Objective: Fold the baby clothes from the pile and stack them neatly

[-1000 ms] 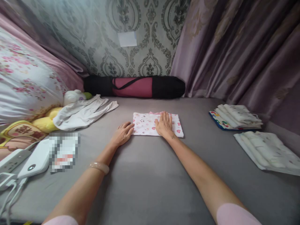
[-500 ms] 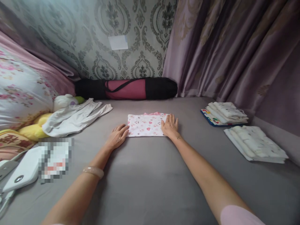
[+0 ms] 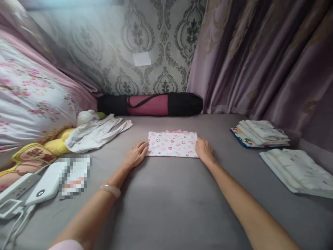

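A white folded garment [image 3: 170, 145] with pink and dark prints lies flat in front of me on the grey bed sheet, a bit of pink ruffle showing along its far edge. At its left edge rests my left hand [image 3: 137, 154], fingers stretched out and touching the cloth; a pale bangle [image 3: 110, 190] circles that wrist. My right hand [image 3: 204, 148] is at the opposite edge, its fingers bent and drawn together on the border of the cloth. The fingertips of the right hand are partly hidden.
Folded cloths [image 3: 262, 131] lie at the right, with another folded pile [image 3: 299, 170] nearer. A black and maroon long bag [image 3: 151, 105] lies along the wall. At the left are a white garment [image 3: 91, 133], plush toys, a white power bank [image 3: 48, 182] and a power strip [image 3: 19, 187].
My right hand has slid off the garment's top to its right edge, and its fingers have drawn together. The left hand stays at the left edge. The view has shifted slightly.
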`<control>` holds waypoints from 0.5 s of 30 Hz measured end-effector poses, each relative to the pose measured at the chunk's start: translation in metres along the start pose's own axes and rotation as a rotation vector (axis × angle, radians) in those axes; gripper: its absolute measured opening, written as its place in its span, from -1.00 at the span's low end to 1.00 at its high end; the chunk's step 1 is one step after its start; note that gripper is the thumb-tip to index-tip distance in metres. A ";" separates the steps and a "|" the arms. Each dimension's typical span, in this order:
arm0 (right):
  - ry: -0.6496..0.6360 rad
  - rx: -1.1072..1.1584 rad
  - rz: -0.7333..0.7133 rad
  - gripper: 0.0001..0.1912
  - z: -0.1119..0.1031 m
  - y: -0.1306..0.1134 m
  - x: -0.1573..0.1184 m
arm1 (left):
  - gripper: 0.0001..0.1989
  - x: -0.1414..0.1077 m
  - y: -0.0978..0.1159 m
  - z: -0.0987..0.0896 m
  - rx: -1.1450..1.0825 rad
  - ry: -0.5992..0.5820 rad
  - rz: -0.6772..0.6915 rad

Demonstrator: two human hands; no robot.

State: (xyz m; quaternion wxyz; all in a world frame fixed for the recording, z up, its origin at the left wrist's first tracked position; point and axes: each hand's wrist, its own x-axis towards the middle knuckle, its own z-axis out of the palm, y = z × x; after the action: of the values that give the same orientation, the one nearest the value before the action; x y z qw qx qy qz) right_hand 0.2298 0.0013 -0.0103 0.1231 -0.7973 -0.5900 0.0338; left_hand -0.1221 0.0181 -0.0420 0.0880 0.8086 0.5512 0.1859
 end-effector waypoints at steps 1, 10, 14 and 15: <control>-0.016 0.010 0.019 -0.59 -0.001 0.001 0.001 | -0.51 0.001 -0.002 0.000 -0.017 0.001 -0.013; -0.203 0.265 0.234 -0.61 -0.012 0.009 0.034 | -0.50 0.001 0.044 -0.009 0.053 0.036 0.263; -0.291 0.728 0.407 -0.77 -0.014 0.011 0.037 | -0.67 0.005 0.077 -0.005 0.056 -0.084 0.471; -0.317 0.816 0.432 -0.80 -0.013 0.012 0.036 | -0.70 0.007 0.081 -0.003 0.057 -0.107 0.494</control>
State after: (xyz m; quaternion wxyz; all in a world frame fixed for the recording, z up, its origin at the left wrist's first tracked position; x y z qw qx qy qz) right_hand 0.2539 0.0301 0.0027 0.3244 -0.7732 -0.3611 0.4080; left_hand -0.0509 -0.0062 -0.0097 0.0460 0.9296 0.3367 0.1429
